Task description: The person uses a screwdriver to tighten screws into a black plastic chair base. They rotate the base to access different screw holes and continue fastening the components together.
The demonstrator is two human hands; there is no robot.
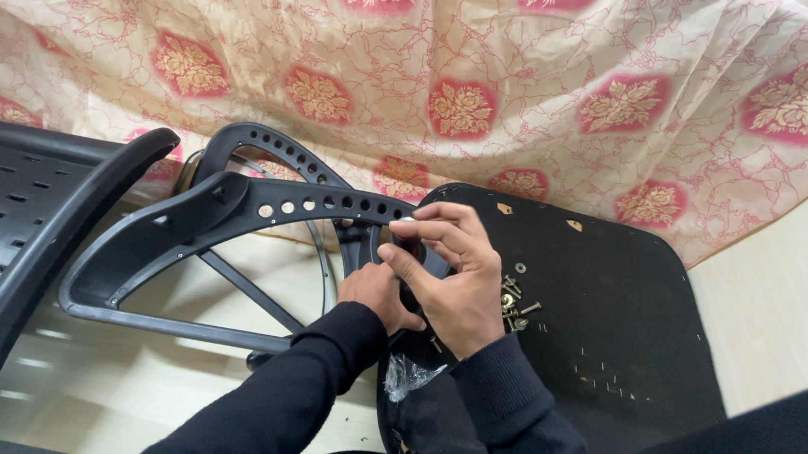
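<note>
Right hand [453,278] pinches a knob at the black armrest [234,210].

Black plastic armrest frame [235,208] with a slight sheen, matt black fabric-covered seat underside [607,308], small brassy and silvery metal screws and washers [515,306], soft printed cloth sheet [491,62], black knit sleeves [317,382], crinkled clear plastic bag [408,374]

floral cloth [490,81] behind; perforated black chair back [8,199] left.
</note>
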